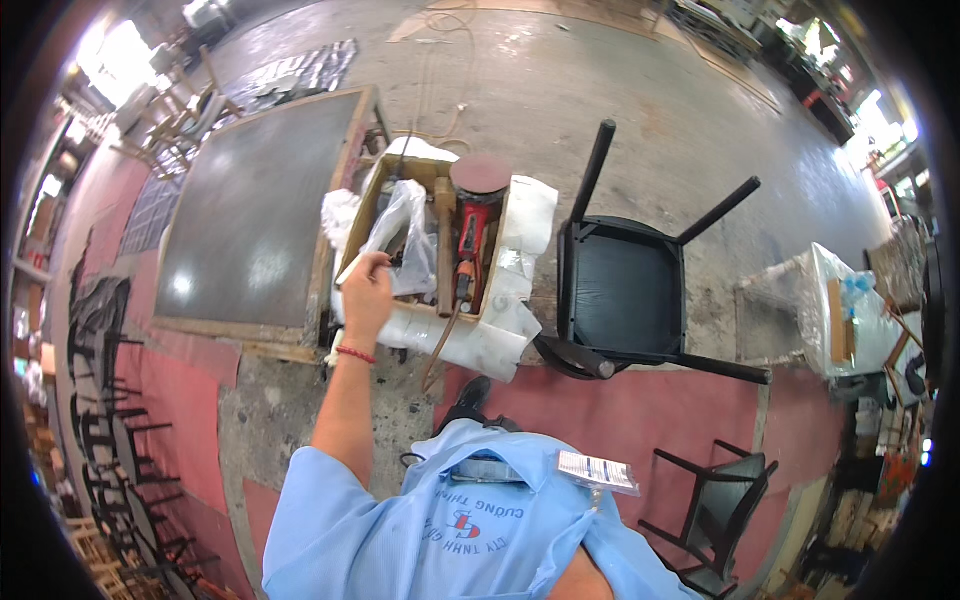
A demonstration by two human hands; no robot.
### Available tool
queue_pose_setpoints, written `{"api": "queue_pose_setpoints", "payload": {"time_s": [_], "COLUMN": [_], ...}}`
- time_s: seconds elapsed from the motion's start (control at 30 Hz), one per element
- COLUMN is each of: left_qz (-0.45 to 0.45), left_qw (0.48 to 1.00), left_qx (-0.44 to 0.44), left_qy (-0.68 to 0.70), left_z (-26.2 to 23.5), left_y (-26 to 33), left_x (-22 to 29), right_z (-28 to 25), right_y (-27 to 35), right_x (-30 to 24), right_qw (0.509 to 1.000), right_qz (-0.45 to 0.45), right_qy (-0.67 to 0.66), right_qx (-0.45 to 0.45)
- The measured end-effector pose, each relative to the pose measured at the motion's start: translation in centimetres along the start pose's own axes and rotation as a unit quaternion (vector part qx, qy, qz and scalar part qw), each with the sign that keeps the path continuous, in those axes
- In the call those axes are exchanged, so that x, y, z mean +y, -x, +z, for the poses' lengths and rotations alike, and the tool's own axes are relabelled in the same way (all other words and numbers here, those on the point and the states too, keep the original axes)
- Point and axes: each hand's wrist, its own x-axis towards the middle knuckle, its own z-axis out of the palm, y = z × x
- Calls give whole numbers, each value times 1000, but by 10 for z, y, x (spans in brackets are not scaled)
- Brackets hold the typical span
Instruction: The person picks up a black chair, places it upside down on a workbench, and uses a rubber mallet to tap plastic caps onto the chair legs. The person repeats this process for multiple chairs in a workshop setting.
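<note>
Plastic bag point(405, 238), clear and crumpled, lay in the left part of the open box point(494, 262), its long axis slanting from the far end toward your left hand point(367, 293). Your fingers point(377, 260) were bent close together at its near left edge; whether they gripped the film could not be told. Beside it, the wooden bar point(445, 240) and red power tool point(473, 232) ran near to far, the tool's round disc point(480, 174) facing away from you. Your right hand was out of view.
</note>
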Motion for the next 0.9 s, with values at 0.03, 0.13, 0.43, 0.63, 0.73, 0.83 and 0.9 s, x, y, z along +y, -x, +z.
{"api": "queue_pose_setpoints", "payload": {"time_s": [0.03,0.13,0.43,0.63,0.73,0.83,0.9], "left_qz": [22,64,-22,8,52,-8,6], "left_qw": [999,960,906,911,921,897,896], "left_qx": [5,-218,-419,-403,-385,-388,-395], "left_qy": [-36,-164,-63,-84,-21,-212,-204], "left_z": [2,36,132,120,121,114,106], "left_y": [-21,-81,-75,-82,-80,-80,-84], "left_x": [-16,-83,-186,-158,-150,-146,-143], "right_z": [8,20,42,121,150,157,152], "right_y": [11,42,150,172,157,141,135], "right_x": [-18,-108,-441,-558,-568,-566,-568], "right_qw": [1000,996,873,827,784,801,785], "right_qz": [1,-56,-464,-518,-525,-529,-568], "right_qy": [9,57,88,218,331,279,246], "right_qx": [-12,-47,-122,-10,-10,-14,-12]}}
